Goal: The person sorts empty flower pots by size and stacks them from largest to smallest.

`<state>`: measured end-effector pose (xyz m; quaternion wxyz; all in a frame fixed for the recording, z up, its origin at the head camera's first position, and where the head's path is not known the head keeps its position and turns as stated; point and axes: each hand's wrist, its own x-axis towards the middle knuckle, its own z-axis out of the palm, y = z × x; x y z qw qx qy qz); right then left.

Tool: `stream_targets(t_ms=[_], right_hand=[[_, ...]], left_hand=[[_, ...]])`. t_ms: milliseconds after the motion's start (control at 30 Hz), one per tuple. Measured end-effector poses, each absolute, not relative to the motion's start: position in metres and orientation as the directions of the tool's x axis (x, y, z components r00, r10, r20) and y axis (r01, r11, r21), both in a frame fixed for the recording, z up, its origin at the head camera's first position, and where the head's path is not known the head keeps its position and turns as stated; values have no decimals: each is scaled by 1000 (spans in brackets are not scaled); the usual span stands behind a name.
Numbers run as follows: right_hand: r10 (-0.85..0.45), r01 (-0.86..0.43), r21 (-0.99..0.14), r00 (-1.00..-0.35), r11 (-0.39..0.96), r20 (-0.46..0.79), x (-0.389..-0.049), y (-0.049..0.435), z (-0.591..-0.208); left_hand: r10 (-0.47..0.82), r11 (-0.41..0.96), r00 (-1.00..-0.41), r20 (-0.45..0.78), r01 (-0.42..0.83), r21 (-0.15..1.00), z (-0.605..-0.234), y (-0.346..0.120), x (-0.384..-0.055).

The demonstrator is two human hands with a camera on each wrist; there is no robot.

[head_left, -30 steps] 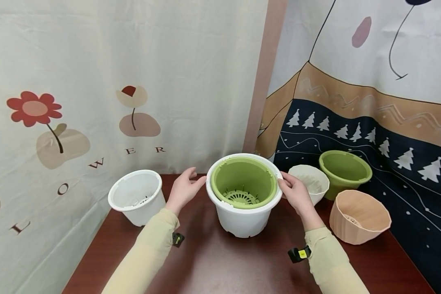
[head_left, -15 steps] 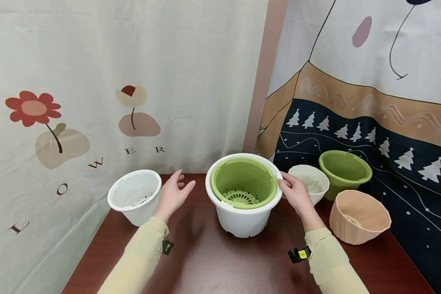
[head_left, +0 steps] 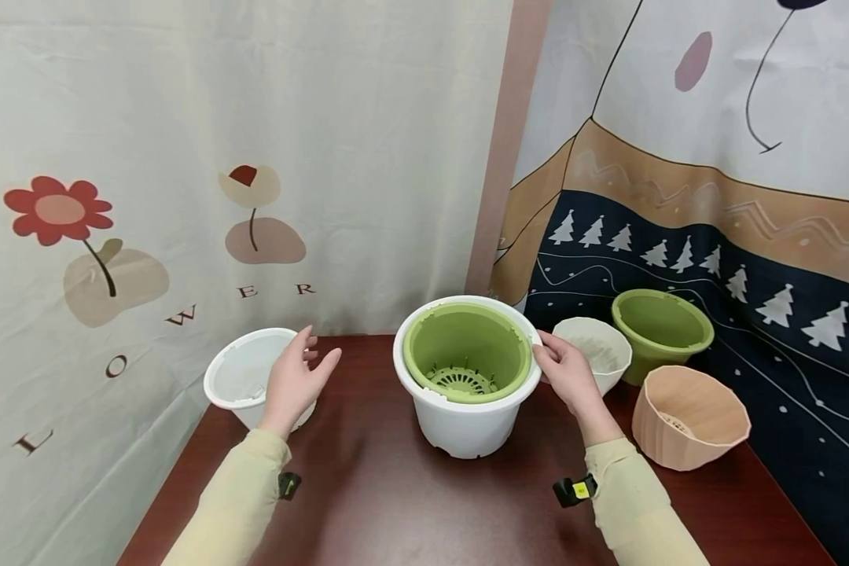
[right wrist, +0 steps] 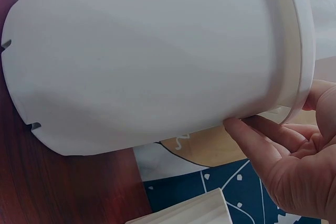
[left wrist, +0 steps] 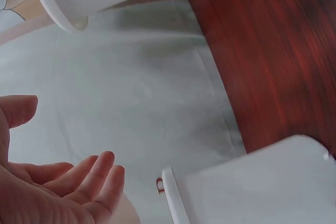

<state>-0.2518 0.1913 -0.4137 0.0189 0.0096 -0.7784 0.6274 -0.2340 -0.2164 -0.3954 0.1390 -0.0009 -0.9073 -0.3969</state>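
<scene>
A white flower pot (head_left: pixel 467 430) with a thick rim stands in the middle of the table, a green pot (head_left: pixel 470 334) with a slotted bottom nested inside it. My right hand (head_left: pixel 569 369) grips the white pot's rim at its right side. In the right wrist view, the fingers (right wrist: pixel 257 145) lie beneath the rim and the thumb (right wrist: pixel 316 94) is at its outer edge. My left hand (head_left: pixel 293 385) holds nothing, its fingers relaxed and thumb apart. It overlaps a second white pot (head_left: pixel 235 373) in the head view; the left wrist view shows a gap between them.
At the right stand a cream faceted pot (head_left: pixel 600 346), another green pot (head_left: pixel 661 322) and a peach ribbed pot (head_left: pixel 686 424). A printed curtain (head_left: pixel 382 157) hangs behind the dark red wooden table (head_left: pixel 410 511), with a navy tree-patterned part (head_left: pixel 750 346) at the right.
My left hand has left the middle white pot's rim area and moved left, now in front of the second white pot. My right hand stays on the rim.
</scene>
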Motion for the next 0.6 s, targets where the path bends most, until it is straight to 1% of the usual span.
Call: stream_targets(t_ms=[367,600], right_hand=[[8,-36,-975,-999,218,38,-251,190,-412],[11,-30,-975,-999,222,33,-251,191,-413]], left_hand=[[-170,705,-946,277,79,704,-395,-244,-223],[-202,727,-911,359,106,679,-398,-258,-218]])
